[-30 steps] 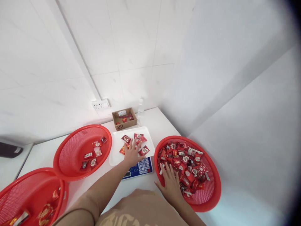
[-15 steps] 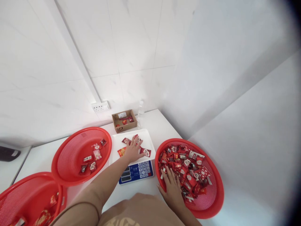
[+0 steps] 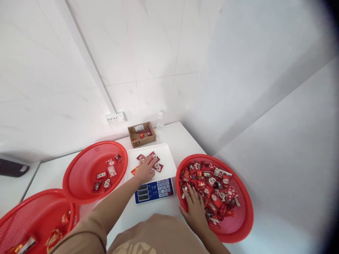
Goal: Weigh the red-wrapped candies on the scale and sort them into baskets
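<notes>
My left hand lies on the white pan of a scale, fingers curled over several red candy packets bunched together there. The scale's blue keypad faces me. My right hand rests flat, fingers spread, on the near left part of a red basket heaped with red wrapped candies. It holds nothing that I can see.
A second red basket left of the scale holds a few candies. A third red basket sits at the near left. A small cardboard box and a clear bottle stand by the tiled wall.
My left hand has drawn the scattered packets on the scale pan together toward the left and its fingers have closed over them. My right hand has stayed in the basket.
</notes>
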The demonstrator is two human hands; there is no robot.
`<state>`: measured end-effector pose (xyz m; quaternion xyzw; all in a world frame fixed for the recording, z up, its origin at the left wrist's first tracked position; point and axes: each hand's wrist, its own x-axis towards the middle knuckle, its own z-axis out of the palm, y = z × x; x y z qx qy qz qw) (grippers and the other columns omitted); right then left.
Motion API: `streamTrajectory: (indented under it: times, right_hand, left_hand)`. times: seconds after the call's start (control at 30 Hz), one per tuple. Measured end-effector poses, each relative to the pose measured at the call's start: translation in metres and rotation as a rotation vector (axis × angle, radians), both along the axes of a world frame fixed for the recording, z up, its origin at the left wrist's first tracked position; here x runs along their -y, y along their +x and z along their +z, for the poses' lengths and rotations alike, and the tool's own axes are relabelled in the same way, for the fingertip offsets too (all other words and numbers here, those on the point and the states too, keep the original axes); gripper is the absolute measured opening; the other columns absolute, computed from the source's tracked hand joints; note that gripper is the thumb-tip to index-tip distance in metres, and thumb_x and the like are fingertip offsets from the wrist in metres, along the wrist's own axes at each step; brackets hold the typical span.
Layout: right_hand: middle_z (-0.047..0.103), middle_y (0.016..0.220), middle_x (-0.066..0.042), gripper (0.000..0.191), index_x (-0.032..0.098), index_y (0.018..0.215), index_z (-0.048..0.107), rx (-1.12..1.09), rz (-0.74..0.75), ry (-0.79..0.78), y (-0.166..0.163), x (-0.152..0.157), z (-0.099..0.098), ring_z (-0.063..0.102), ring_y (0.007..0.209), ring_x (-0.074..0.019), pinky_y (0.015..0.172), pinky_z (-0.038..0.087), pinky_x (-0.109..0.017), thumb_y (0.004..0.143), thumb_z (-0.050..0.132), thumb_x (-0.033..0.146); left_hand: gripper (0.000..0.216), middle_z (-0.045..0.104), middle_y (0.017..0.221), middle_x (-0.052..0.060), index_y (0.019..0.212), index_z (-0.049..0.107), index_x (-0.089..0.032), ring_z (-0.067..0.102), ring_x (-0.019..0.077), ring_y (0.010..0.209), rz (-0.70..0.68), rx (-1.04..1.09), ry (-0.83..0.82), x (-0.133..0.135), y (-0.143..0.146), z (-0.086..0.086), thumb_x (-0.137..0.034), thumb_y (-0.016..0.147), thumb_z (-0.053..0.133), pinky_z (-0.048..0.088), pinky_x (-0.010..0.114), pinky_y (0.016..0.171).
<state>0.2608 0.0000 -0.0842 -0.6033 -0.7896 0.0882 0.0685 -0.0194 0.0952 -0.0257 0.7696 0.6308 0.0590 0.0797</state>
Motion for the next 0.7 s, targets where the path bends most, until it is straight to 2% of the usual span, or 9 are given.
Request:
streamTrajectory:
  times: [0.1, 0.23, 0.33, 0.5, 0.6, 0.7]
  right_hand:
    - [0.028, 0.15, -0.006, 0.056, 0.024, 0.136, 0.041, 0.002, -0.002, -0.018, -0.001, 0.0, 0.001, 0.023, 0.138, -0.0258, 0.11, 0.019, -0.051, 0.083, 0.039, 0.042]
    - [0.028, 0.15, -0.006, 0.056, 0.024, 0.136, 0.041, 0.003, -0.006, -0.023, -0.001, -0.001, 0.002, 0.024, 0.138, -0.0258, 0.11, 0.018, -0.051, 0.083, 0.039, 0.041]
    - [0.028, 0.15, -0.006, 0.056, 0.024, 0.136, 0.041, -0.004, -0.003, -0.014, -0.001, -0.001, 0.002, 0.024, 0.138, -0.0255, 0.11, 0.018, -0.051, 0.083, 0.038, 0.041]
    - [0.028, 0.15, -0.007, 0.056, 0.023, 0.137, 0.04, -0.009, 0.003, -0.015, -0.001, 0.0, 0.002, 0.024, 0.137, -0.026, 0.109, 0.02, -0.051, 0.084, 0.038, 0.041]
    - [0.028, 0.15, -0.007, 0.055, 0.024, 0.136, 0.041, -0.012, 0.002, -0.011, -0.001, 0.0, 0.001, 0.025, 0.137, -0.0265, 0.109, 0.02, -0.052, 0.084, 0.038, 0.041]
    - [0.029, 0.149, -0.008, 0.054, 0.023, 0.135, 0.042, -0.017, 0.0, 0.001, -0.001, 0.0, 0.001, 0.025, 0.137, -0.0261, 0.109, 0.019, -0.051, 0.084, 0.038, 0.041]
  left_hand:
    - [0.064, 0.024, 0.152, 0.011, 0.141, 0.033, -0.025, 0.015, 0.0296, 0.14, 0.188, -0.008, 0.028, 0.014, -0.012, -0.003, -0.043, 0.082, 0.048, 0.006, 0.059, 0.109]
    - [0.074, 0.018, 0.153, 0.012, 0.144, 0.024, -0.026, 0.011, 0.0337, 0.14, 0.389, 0.016, -0.077, 0.021, -0.015, -0.014, -0.056, 0.08, 0.046, 0.012, 0.065, 0.105]
    - [0.074, 0.017, 0.153, 0.013, 0.144, 0.023, -0.024, 0.011, 0.0335, 0.14, 0.437, 0.088, -0.099, 0.02, -0.009, -0.02, -0.056, 0.081, 0.045, 0.012, 0.064, 0.106]
    - [0.067, 0.018, 0.153, 0.014, 0.143, 0.026, -0.02, 0.012, 0.0297, 0.141, 0.455, 0.254, -0.007, 0.026, -0.005, -0.019, -0.052, 0.086, 0.038, 0.017, 0.057, 0.109]
    - [0.065, 0.021, 0.152, 0.015, 0.142, 0.027, -0.018, 0.012, 0.0296, 0.141, 0.489, 0.243, 0.049, 0.038, -0.018, -0.015, -0.049, 0.086, 0.039, 0.018, 0.055, 0.109]
    - [0.062, 0.02, 0.152, 0.015, 0.141, 0.03, -0.018, 0.011, 0.0296, 0.141, 0.578, 0.153, 0.095, 0.057, -0.045, -0.006, -0.048, 0.087, 0.036, 0.013, 0.056, 0.11]
